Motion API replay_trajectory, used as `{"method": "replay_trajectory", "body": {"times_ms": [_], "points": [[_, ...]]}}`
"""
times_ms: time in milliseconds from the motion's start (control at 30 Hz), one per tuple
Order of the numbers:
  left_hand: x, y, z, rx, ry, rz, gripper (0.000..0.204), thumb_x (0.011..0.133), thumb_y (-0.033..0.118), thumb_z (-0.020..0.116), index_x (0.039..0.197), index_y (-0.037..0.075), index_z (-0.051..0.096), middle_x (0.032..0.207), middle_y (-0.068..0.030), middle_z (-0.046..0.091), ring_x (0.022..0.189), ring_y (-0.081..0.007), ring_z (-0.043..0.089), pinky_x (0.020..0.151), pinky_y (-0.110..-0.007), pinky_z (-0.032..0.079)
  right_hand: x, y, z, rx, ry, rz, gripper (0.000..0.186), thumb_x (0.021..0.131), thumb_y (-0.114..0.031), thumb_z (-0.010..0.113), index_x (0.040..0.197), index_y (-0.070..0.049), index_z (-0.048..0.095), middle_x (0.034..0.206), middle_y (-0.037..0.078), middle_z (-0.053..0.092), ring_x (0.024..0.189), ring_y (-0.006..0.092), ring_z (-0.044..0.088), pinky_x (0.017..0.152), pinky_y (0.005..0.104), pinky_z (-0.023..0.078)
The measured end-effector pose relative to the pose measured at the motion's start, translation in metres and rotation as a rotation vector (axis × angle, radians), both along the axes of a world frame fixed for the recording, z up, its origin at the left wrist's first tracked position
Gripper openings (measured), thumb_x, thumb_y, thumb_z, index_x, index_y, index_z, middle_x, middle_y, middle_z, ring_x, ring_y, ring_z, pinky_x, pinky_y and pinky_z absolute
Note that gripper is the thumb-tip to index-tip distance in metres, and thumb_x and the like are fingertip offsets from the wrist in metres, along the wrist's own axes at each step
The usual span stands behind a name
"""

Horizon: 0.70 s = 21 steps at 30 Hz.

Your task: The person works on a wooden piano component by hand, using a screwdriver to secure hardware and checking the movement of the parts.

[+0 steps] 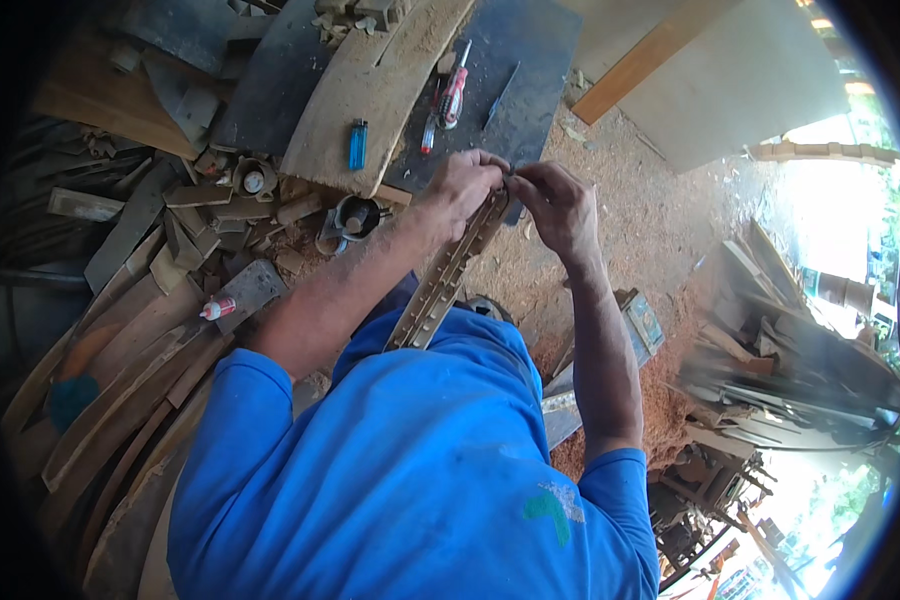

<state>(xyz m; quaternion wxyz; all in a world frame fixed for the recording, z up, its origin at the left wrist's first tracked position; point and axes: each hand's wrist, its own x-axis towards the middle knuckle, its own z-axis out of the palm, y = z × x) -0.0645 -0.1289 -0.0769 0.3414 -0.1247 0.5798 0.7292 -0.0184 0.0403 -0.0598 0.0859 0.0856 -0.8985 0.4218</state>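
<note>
A long, narrow brown bar (450,275) with small pale studs along its length runs from my belly outward to my hands. My left hand (464,190) is closed around the bar's far end, its fingers curled over the tip. At that same tip, the thumb and forefinger of my right hand (562,208) are pinched together against something small and dark that I cannot make out. The fingertips of both hands almost meet. Just beyond them, a red-and-clear-handled screwdriver (454,97) and a thin dark blade-like piece (502,96) lie on a dark board (530,60).
A blue lighter (358,145) rests on a curved wooden plank (345,110) at the far left of my hands. Wood offcuts (160,220) and a small red-and-white bottle (218,308) lie to the left. Sawdust covers the floor (620,190); more scraps (770,370) are piled at right.
</note>
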Motion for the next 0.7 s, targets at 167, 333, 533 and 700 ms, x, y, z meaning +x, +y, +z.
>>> {"method": "replay_trajectory", "body": {"times_ms": [167, 333, 533, 700], "points": [[0.004, -0.002, -0.004, -0.026, 0.039, -0.006, 0.022, 0.086, 0.001, 0.057, 0.107, 0.0, 0.064, 0.091, -0.0066, 0.067, 0.079, -0.0147, 0.064, 0.071, -0.029, 0.053, -0.032, 0.007, 0.002, -0.072, -0.092, -0.077, 0.014, 0.087, -0.011, 0.073, 0.099, -0.005, 0.073, 0.09, 0.013, 0.071, 0.083, 0.0277, 0.072, 0.073, 0.0338, 0.057], [0.015, -0.013, -0.028, -0.046, -0.013, 0.034, 0.021, 0.085, -0.002, 0.058, 0.106, 0.0, 0.064, 0.087, -0.0056, 0.065, 0.076, -0.0128, 0.061, 0.069, -0.027, 0.052, -0.09, 0.019, -0.032, 0.122, -0.075, 0.09, 0.017, 0.085, -0.012, 0.073, 0.102, -0.01, 0.075, 0.096, 0.01, 0.07, 0.086, 0.0301, 0.071, 0.075, 0.0393, 0.057], [0.041, -0.041, -0.051, -0.065, -0.064, 0.07, 0.018, 0.086, -0.002, 0.06, 0.104, 0.002, 0.064, 0.092, -0.0027, 0.063, 0.08, -0.0103, 0.06, 0.071, -0.025, 0.052, -0.099, -0.009, -0.072, 0.332, -0.03, 0.349, 0.02, 0.085, -0.013, 0.074, 0.105, -0.013, 0.074, 0.093, 0.011, 0.067, 0.083, 0.0329, 0.069, 0.073, 0.0418, 0.056], [0.044, -0.046, -0.047, -0.043, -0.05, 0.085, 0.017, 0.088, 0.0, 0.06, 0.105, 0.002, 0.064, 0.092, -0.0019, 0.063, 0.079, -0.0097, 0.06, 0.071, -0.025, 0.051, -0.1, -0.016, -0.083, 0.442, -0.041, 0.368, 0.016, 0.083, -0.013, 0.072, 0.099, -0.01, 0.071, 0.093, 0.012, 0.066, 0.084, 0.0346, 0.068, 0.073, 0.0431, 0.056]]}}
